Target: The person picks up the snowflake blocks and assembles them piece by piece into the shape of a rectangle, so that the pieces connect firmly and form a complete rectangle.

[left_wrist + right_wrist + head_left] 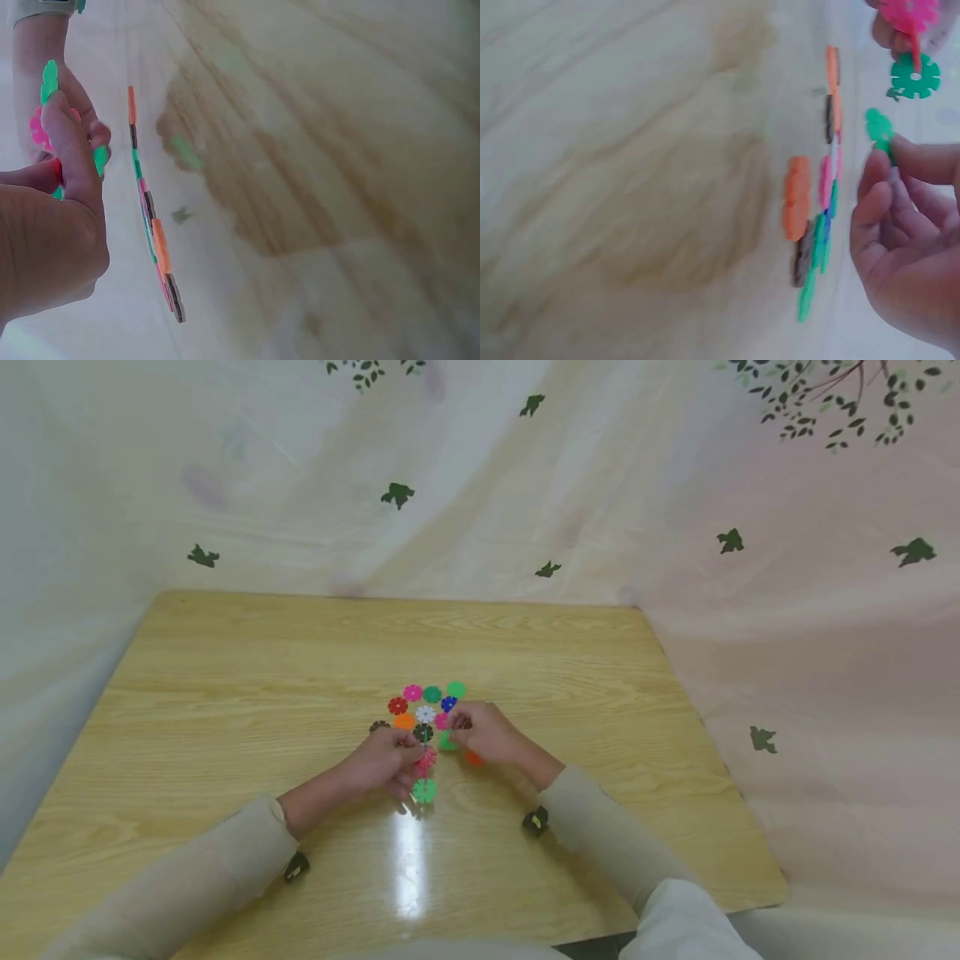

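My left hand [382,764] pinches a small joined chain of notched plastic discs. In the right wrist view the chain shows a pink disc [911,11], a red disc [915,52] seen edge-on and a green disc [916,76]. Close to its right, my right hand [487,731] holds a single green disc [880,129] between thumb and fingers. That disc is apart from the chain, just below its green end in the right wrist view. Both hands are raised over the near side of a group of loose discs on the table, covering some of them.
Loose discs lie close together on the wooden table [247,693]: a red disc [397,705], an orange disc [404,722], a white disc [425,714], a teal disc [432,694] and several others. A leaf-printed cloth [465,543] hangs behind the table and at its sides.
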Tool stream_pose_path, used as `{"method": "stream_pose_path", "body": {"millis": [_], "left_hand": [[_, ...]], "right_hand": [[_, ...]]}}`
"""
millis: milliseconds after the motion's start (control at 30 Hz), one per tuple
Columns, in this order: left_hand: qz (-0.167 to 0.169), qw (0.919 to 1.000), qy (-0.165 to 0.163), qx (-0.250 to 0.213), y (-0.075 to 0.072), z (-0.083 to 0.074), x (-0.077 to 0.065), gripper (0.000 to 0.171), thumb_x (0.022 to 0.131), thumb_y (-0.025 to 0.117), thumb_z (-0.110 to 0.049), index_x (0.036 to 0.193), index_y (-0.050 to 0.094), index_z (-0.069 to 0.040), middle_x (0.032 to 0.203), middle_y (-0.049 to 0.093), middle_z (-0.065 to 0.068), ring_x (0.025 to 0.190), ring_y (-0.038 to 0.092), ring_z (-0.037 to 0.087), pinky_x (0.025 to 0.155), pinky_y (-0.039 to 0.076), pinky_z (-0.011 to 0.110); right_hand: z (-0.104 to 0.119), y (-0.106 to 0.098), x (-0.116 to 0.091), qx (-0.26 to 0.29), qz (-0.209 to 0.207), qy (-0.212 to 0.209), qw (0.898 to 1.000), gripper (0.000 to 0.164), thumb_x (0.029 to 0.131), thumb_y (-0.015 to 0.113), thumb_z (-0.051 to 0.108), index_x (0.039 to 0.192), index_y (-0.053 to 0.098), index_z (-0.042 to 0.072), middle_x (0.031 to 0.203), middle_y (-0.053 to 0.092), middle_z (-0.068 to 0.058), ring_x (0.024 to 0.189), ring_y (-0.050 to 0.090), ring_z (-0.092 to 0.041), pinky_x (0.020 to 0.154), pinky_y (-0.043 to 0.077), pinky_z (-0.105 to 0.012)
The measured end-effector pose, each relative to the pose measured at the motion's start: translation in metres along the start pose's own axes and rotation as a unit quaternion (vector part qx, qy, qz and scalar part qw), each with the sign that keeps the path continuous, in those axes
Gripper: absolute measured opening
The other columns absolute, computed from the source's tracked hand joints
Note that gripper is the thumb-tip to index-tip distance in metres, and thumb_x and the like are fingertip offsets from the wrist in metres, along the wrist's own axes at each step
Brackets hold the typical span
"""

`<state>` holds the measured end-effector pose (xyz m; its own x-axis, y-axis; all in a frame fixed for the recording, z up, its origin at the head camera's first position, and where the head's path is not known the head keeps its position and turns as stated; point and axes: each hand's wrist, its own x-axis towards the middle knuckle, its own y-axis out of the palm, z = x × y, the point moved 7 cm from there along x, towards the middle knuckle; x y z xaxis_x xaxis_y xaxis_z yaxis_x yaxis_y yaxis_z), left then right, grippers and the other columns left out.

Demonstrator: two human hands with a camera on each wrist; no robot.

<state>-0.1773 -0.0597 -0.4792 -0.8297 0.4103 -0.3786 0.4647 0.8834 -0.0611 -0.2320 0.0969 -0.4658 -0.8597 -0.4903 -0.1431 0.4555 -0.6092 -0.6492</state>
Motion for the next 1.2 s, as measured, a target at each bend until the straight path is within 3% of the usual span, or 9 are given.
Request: {"method": "stream_pose_path", "body": {"millis": [133, 333, 433, 667, 833, 1000, 1200], "left_hand": [[0.006, 0.9999, -0.007, 0.013, -0.001, -0.001, -0.001, 0.018, 0.102, 0.056, -0.011, 0.101, 0.063, 0.006, 0.081, 0.064, 0.017, 0.062, 0.065, 0.025, 0.058, 0.063, 0.039], [0.012, 0.9997, -0.009, 0.021, 0.0, -0.002, -0.002, 0.018, 0.102, 0.057, -0.013, 0.101, 0.063, 0.004, 0.081, 0.063, 0.015, 0.063, 0.064, 0.024, 0.059, 0.063, 0.038], [0.014, 0.9996, -0.003, 0.025, 0.0, -0.004, -0.003, 0.018, 0.102, 0.057, -0.012, 0.1, 0.063, 0.005, 0.08, 0.063, 0.015, 0.062, 0.063, 0.024, 0.059, 0.062, 0.038], [0.022, 0.9988, 0.011, 0.043, -0.004, -0.007, -0.003, 0.018, 0.101, 0.059, -0.013, 0.1, 0.065, 0.004, 0.079, 0.065, 0.015, 0.061, 0.063, 0.024, 0.058, 0.063, 0.037], [0.028, 0.9977, 0.024, 0.057, -0.005, -0.011, -0.002, 0.016, 0.101, 0.058, -0.011, 0.098, 0.065, 0.003, 0.08, 0.067, 0.015, 0.061, 0.065, 0.025, 0.058, 0.063, 0.038], [0.023, 0.9977, 0.021, 0.06, -0.008, -0.014, -0.001, 0.017, 0.102, 0.058, -0.012, 0.097, 0.065, 0.003, 0.079, 0.066, 0.015, 0.061, 0.065, 0.025, 0.058, 0.062, 0.037], [0.007, 0.9968, 0.018, 0.078, -0.01, -0.011, 0.0, 0.017, 0.101, 0.061, -0.012, 0.093, 0.066, 0.002, 0.075, 0.064, 0.014, 0.059, 0.064, 0.024, 0.056, 0.062, 0.036]], "right_hand": [[0.011, -0.009, 0.004, 0.103, -0.036, -0.007, 0.994, 0.008, 0.094, 0.069, 0.002, 0.101, 0.069, 0.001, 0.092, 0.069, -0.006, 0.086, 0.065, -0.023, 0.077, 0.058, -0.031], [0.017, -0.012, 0.009, 0.18, -0.041, 0.01, 0.983, 0.011, 0.095, 0.068, 0.003, 0.105, 0.069, -0.002, 0.091, 0.068, -0.01, 0.083, 0.061, -0.047, 0.071, 0.059, -0.049], [0.018, -0.01, 0.01, 0.185, -0.034, 0.019, 0.982, 0.012, 0.095, 0.068, 0.004, 0.106, 0.069, -0.002, 0.093, 0.068, -0.009, 0.085, 0.062, -0.047, 0.074, 0.06, -0.049], [0.023, -0.005, 0.011, 0.18, -0.021, 0.034, 0.983, 0.013, 0.095, 0.07, 0.007, 0.106, 0.069, 0.0, 0.095, 0.068, -0.009, 0.088, 0.064, -0.041, 0.071, 0.06, -0.033], [0.024, -0.004, 0.016, 0.168, -0.017, 0.033, 0.985, 0.012, 0.094, 0.071, 0.007, 0.104, 0.069, 0.002, 0.094, 0.068, -0.007, 0.084, 0.065, -0.036, 0.068, 0.058, -0.027], [0.024, -0.004, 0.016, 0.16, -0.011, 0.038, 0.986, 0.01, 0.094, 0.072, 0.007, 0.103, 0.07, 0.003, 0.093, 0.068, -0.007, 0.08, 0.064, -0.028, 0.069, 0.06, -0.031], [0.023, -0.004, 0.012, 0.172, -0.011, 0.053, 0.984, 0.012, 0.094, 0.072, 0.007, 0.104, 0.069, 0.002, 0.095, 0.069, -0.008, 0.081, 0.064, -0.03, 0.074, 0.061, -0.042]]}}
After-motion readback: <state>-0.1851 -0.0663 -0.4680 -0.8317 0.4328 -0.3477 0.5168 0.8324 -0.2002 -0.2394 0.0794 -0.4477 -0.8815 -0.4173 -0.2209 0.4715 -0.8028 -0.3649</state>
